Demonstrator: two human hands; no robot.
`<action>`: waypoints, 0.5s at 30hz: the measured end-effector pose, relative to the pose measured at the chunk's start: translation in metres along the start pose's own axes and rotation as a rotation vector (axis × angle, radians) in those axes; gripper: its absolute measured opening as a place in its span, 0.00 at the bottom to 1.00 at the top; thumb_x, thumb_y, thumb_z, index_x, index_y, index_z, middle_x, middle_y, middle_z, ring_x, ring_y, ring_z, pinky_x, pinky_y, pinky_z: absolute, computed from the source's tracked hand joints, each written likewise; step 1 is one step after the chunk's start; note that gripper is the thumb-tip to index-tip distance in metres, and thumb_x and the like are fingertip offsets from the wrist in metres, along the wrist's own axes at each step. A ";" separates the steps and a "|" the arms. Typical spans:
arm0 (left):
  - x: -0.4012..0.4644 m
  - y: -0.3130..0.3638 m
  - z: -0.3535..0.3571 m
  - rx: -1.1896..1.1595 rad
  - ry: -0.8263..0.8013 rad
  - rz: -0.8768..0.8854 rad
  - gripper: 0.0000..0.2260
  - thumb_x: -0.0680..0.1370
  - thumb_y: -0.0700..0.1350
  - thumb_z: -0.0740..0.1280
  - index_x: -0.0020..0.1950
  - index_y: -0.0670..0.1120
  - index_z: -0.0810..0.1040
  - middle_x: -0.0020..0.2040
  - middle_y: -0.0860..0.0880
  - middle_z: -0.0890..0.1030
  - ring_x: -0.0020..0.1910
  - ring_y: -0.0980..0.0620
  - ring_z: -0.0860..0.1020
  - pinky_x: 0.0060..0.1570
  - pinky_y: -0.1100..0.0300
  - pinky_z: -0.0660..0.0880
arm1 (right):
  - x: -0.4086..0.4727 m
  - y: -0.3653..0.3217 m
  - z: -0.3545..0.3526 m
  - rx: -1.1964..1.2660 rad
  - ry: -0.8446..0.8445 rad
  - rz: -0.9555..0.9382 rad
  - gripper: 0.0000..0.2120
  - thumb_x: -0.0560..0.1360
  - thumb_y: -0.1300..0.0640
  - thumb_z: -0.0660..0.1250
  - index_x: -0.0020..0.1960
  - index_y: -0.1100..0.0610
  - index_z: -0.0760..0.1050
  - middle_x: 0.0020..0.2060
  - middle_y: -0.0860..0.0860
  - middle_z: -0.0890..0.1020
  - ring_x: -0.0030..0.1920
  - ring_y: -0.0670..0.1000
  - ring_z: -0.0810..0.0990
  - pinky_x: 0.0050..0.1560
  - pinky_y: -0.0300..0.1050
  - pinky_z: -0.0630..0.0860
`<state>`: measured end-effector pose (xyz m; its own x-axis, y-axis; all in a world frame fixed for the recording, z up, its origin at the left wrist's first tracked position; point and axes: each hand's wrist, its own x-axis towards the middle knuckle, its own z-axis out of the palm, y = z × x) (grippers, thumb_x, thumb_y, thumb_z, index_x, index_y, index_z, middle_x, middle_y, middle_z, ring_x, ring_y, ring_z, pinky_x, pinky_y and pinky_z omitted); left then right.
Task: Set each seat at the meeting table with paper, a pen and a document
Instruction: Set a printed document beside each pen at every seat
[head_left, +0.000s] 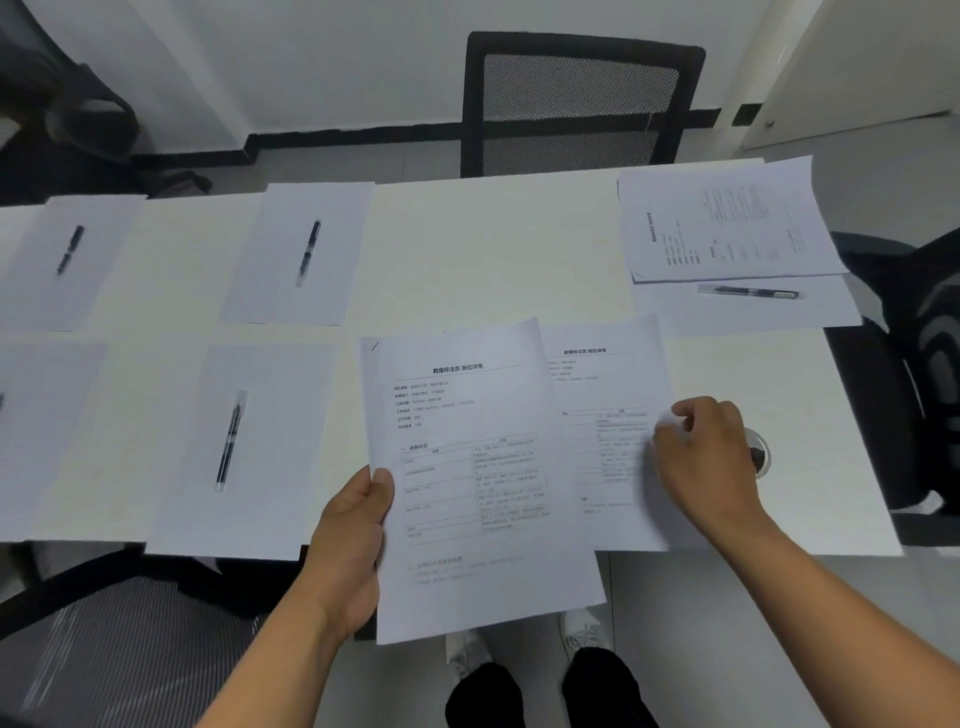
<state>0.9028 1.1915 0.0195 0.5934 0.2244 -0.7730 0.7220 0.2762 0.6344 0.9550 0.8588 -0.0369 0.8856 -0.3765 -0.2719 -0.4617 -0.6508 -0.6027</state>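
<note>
Document round is in hand: paper and pens look laid out, documents are going on seat by seat. Left to right: far-left seat has a blank sheet (67, 260) with a pen (70, 249) lying on it, no document. Next far seat, same: sheet (296, 254), pen (310, 252) on top, no document. Near row: a sheet edge at the far left (47, 436), its pen barely in frame, then a sheet (244, 452) hanging slightly over the table (467, 244) edge, with a pen (228, 441) on it, also no document. Left hand (353, 545) grips the left edge of a printed document (478, 483), thumb on the front, fingers behind; the document is off the table, tilted up toward the camera, lower half hanging past the table edge. Can't tell if it's one copy or several stacked. Right of it, touching and partly under it, a second printed document (608, 441) lies flat on the table at the near-right seat. Right hand (711, 457) is on its right edge, fingers curled, seems to be pinching or setting down that edge; exact grip is blurred. Just behind that hand, something small and dark (758, 454), likely the table's cable port. Far right end seat looks done: document (727, 228) on top of a sheet (748, 306), pen (753, 292) beside it. Next move, my read: release the right-hand copy, check that seat for a pen (none visible), then carry the held document left to the near seat with the pen. Four seats appear to be short of a document.
</note>
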 end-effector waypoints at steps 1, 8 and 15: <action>-0.004 0.002 0.003 -0.003 0.000 0.006 0.14 0.89 0.51 0.61 0.67 0.50 0.84 0.61 0.47 0.89 0.57 0.44 0.89 0.52 0.47 0.85 | -0.002 -0.005 -0.002 0.028 -0.017 -0.059 0.11 0.82 0.58 0.65 0.63 0.59 0.77 0.60 0.55 0.76 0.56 0.55 0.76 0.54 0.48 0.69; -0.029 0.011 0.015 -0.039 -0.006 0.048 0.15 0.89 0.51 0.61 0.67 0.50 0.84 0.62 0.46 0.89 0.58 0.43 0.88 0.58 0.44 0.83 | -0.037 -0.056 -0.017 0.301 -0.332 -0.093 0.12 0.85 0.47 0.61 0.47 0.50 0.78 0.45 0.44 0.83 0.46 0.48 0.81 0.47 0.48 0.76; -0.068 0.024 0.016 -0.100 0.019 0.113 0.15 0.90 0.51 0.60 0.68 0.49 0.84 0.63 0.44 0.88 0.61 0.41 0.87 0.62 0.40 0.82 | -0.060 -0.089 -0.028 0.409 -0.487 -0.108 0.12 0.83 0.46 0.66 0.45 0.52 0.73 0.38 0.42 0.77 0.38 0.45 0.76 0.44 0.47 0.74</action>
<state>0.8856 1.1675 0.0876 0.6615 0.2767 -0.6970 0.6113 0.3393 0.7149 0.9413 0.9213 0.0543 0.8916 0.0826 -0.4452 -0.3974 -0.3285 -0.8568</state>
